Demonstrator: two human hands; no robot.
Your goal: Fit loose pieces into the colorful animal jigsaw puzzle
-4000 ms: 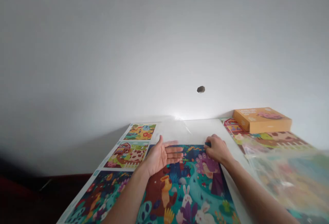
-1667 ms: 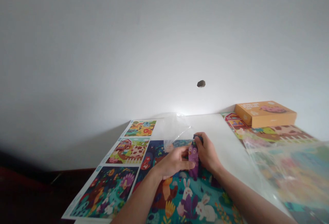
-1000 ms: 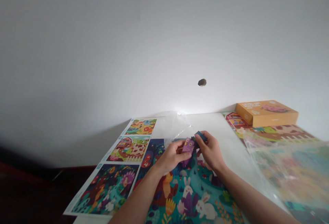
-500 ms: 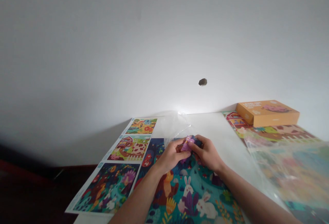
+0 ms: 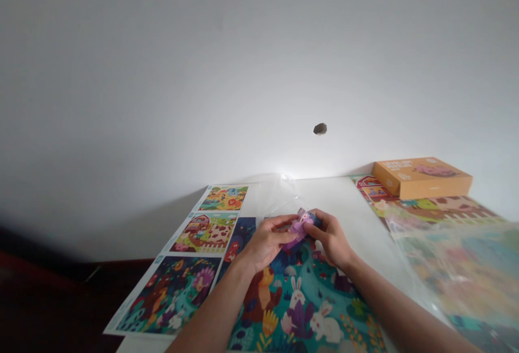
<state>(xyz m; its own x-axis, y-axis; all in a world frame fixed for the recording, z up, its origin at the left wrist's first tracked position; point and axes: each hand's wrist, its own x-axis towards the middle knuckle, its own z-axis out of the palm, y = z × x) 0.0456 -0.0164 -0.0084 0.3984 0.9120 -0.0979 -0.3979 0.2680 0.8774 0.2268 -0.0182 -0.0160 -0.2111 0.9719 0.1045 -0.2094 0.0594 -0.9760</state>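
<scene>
Both hands meet above the far end of the puzzle (image 5: 300, 310), left hand (image 5: 263, 242) and right hand (image 5: 330, 237) each pinching the purple puzzle pieces (image 5: 299, 226) between fingertips, lifted clear so they can be handled, clear bag (image 5: 275, 197) lying just behind.

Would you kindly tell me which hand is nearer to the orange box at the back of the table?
Right. The right hand lies left of and in front of the orange box; the left hand is farther left.
</scene>
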